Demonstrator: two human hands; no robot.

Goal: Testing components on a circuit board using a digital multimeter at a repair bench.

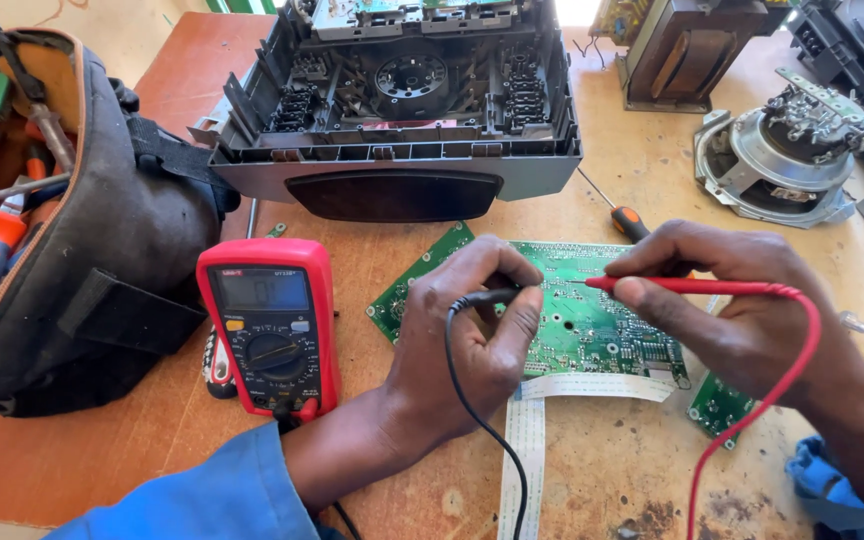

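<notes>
Hands (472, 330) (732, 310) pinching probes (487, 297) (692, 287), tips on circuit board (592, 320)

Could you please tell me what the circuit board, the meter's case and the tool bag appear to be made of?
Circuit board: probably rigid laminate with a glossy green coating, going by the fine pale traces and solder dots.
Meter: a red, slightly matte shell that looks like rubber or soft plastic, around a dark hard-plastic face.
Tool bag: dark woven fabric, worn and faded, with tan edging and stitched straps.

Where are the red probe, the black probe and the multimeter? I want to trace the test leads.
red probe (682, 286), head view, on its red shaft.
black probe (487, 297), head view, on its black grip.
multimeter (269, 325), head view, on its dial face.
</notes>
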